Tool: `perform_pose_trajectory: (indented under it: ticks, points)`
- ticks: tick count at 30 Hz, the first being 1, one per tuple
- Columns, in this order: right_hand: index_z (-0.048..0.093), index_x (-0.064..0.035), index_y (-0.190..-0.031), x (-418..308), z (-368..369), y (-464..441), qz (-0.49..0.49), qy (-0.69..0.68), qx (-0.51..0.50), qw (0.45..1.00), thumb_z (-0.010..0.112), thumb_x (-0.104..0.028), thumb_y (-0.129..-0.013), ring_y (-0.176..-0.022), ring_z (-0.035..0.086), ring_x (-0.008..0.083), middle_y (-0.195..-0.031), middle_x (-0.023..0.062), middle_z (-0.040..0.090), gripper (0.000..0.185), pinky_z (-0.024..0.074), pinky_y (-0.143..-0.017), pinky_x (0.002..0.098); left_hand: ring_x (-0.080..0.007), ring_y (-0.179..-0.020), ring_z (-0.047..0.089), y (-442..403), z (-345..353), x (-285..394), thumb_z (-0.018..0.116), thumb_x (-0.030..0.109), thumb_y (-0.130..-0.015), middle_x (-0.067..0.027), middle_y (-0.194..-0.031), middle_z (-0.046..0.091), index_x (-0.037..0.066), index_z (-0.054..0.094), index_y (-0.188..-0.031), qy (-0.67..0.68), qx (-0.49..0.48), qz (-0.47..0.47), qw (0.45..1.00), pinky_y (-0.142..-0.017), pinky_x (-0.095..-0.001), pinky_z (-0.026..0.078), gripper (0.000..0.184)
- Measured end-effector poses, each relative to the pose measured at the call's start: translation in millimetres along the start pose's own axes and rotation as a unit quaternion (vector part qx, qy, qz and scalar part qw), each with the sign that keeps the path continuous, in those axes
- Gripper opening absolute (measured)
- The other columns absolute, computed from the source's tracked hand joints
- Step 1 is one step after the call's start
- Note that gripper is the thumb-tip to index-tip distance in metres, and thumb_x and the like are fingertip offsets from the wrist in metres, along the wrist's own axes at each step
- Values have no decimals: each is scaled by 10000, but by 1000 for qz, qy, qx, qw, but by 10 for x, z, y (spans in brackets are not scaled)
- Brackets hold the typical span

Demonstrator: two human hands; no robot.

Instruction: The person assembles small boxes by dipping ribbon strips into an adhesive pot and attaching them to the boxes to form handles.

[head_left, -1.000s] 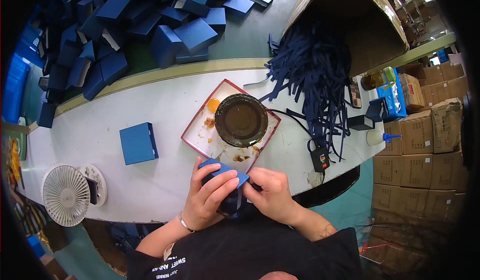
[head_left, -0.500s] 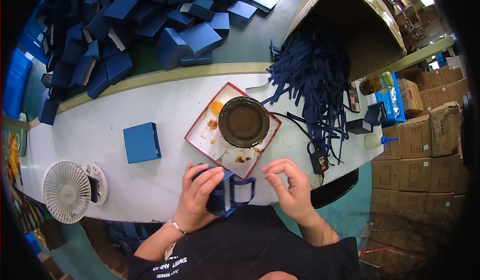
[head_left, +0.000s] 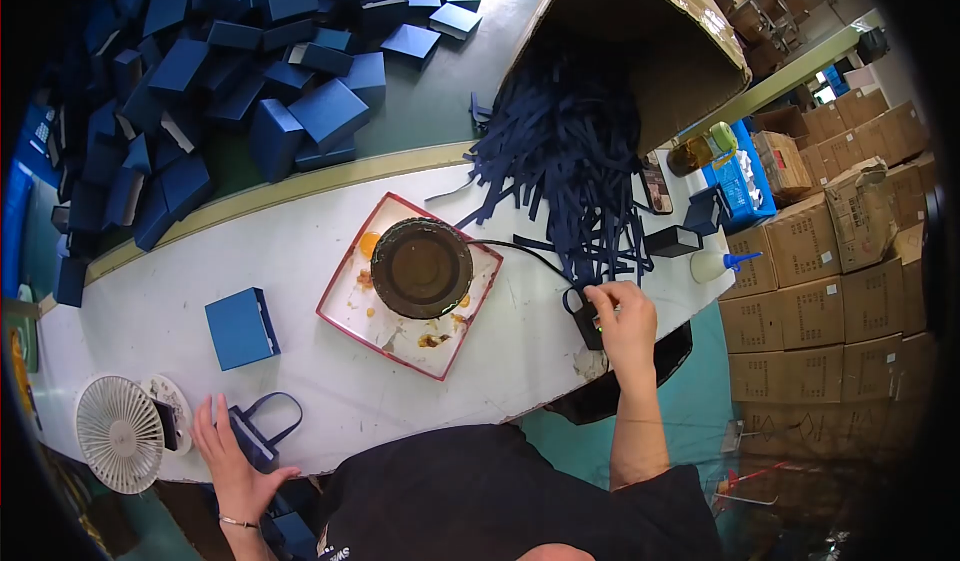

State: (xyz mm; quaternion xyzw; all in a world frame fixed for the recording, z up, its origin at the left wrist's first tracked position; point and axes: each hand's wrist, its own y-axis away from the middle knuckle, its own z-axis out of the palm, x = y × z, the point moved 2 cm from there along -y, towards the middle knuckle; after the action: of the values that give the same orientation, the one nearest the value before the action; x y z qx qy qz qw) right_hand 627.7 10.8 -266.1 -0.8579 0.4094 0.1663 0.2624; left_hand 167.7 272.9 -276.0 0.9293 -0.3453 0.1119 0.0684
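My left hand (head_left: pixel 233 466) is spread open at the lower left, beside a small blue box with a ribbon loop (head_left: pixel 255 439) near the table's front edge. My right hand (head_left: pixel 625 326) reaches over the black controller (head_left: pixel 588 323) at the right, thumb and fingers close together near the lower ends of the dark blue ribbons (head_left: pixel 570 151); what its fingertips hold, if anything, is too small to tell. Another blue box (head_left: pixel 241 329) lies on the white table (head_left: pixel 300 261). A dark round pot (head_left: pixel 422 268) rests in a red-rimmed tray (head_left: pixel 385 347).
Many blue boxes (head_left: pixel 325 116) are heaped at the upper left. A white fan (head_left: pixel 120 433) stands at the left. A cardboard box (head_left: pixel 700 111) lies open behind the ribbons. At the right are a glue bottle (head_left: pixel 710 265), a jar (head_left: pixel 690 156) and stacked cartons (head_left: pixel 800 251).
My left hand has carried the looped blue box to the left, beside the fan, and let it go. My right hand has moved right, to the ribbons and controller. The whole view has shifted.
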Motion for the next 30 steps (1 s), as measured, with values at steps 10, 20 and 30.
perform_pose_trajectory:
  ticks: [10,20,30]
  points:
    - [734,-13,-872,136,370,55,-24,62,-49,997,762,-199,-878,-775,650,384,-751,138,703,188,490,-707,478,-515,-1501,210,-1265,-1,185,967,216,-518,-251,-1614,287,143,274,-1610,8,4,67,998,-1223,-574,257,1296]
    - [675,65,-1122,-400,-150,456,144,-430,-143,880,609,20,-996,-786,683,156,-899,141,740,149,543,-735,272,-418,-1264,495,-1219,36,795,913,114,-539,-192,-1346,511,92,476,-1477,92,-44,153,983,-1092,-471,442,1035]
    - [715,63,-1069,-1101,-74,757,16,-424,-341,839,669,40,-947,-818,754,190,-913,145,769,133,604,-725,288,-196,-902,655,-700,25,1659,840,166,-849,-91,-997,676,59,745,-1177,462,-237,211,828,-768,-315,535,358]
